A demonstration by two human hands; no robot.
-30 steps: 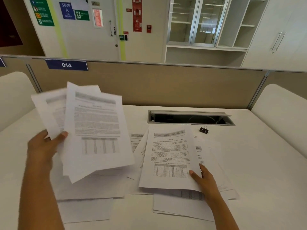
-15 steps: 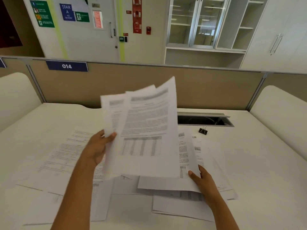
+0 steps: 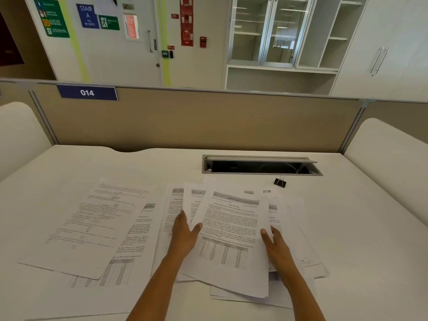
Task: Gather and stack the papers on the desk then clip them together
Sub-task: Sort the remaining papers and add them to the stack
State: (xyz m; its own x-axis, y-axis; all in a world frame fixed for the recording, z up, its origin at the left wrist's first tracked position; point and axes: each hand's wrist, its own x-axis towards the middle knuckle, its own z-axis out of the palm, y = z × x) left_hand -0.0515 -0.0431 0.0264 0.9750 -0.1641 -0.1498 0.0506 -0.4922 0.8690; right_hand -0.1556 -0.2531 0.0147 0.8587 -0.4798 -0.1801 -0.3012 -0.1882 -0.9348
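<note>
A loose pile of printed papers (image 3: 231, 232) lies on the white desk (image 3: 361, 228) in front of me. My left hand (image 3: 185, 235) rests at the pile's left edge, thumb on the top sheet and fingers on the sheets beneath. At the right edge my right hand (image 3: 275, 246) grips the pile, thumb on top. More printed sheets (image 3: 92, 225) lie spread flat to the left, partly overlapping. A black binder clip (image 3: 280, 182) sits beyond the pile, near the cable slot.
An open cable slot (image 3: 259, 166) is sunk into the desk behind the papers. A beige partition (image 3: 208, 121) closes the far edge, with white curved side panels (image 3: 389, 144) at both ends.
My left hand swung its sheets from the raised left side across and down onto the pile held by my right hand. The sheets at the left now lie uncovered.
</note>
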